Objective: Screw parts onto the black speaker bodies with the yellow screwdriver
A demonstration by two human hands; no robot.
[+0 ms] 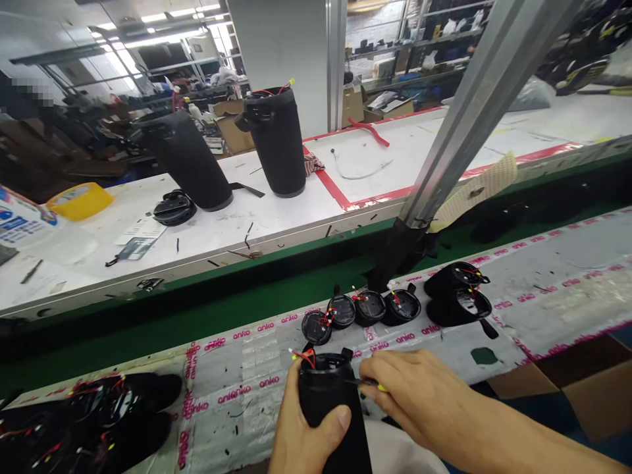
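Note:
My left hand (309, 431) is wrapped round a black cylindrical speaker body (330, 395), thumb across its front. The body stands nearly upright, its open top facing up, with red wires and small connectors rising from the left of the rim. A black tab sticks up at the rim's right. My right hand (405, 382) grips a slim tool (374, 383) with a yellow and dark handle. The tool's thin dark tip points left and meets the speaker's side just below the rim. My fingers hide much of the handle, so its exact kind is unclear.
Round black end caps (370, 307) with red wires line the taped bench (266, 411) beyond my hands. Two speaker bodies (457, 299) lie to the right, several more (118, 415) at left. On the white shelf (276, 217) stand two taller speakers (276, 145); a metal post (459, 125) rises right.

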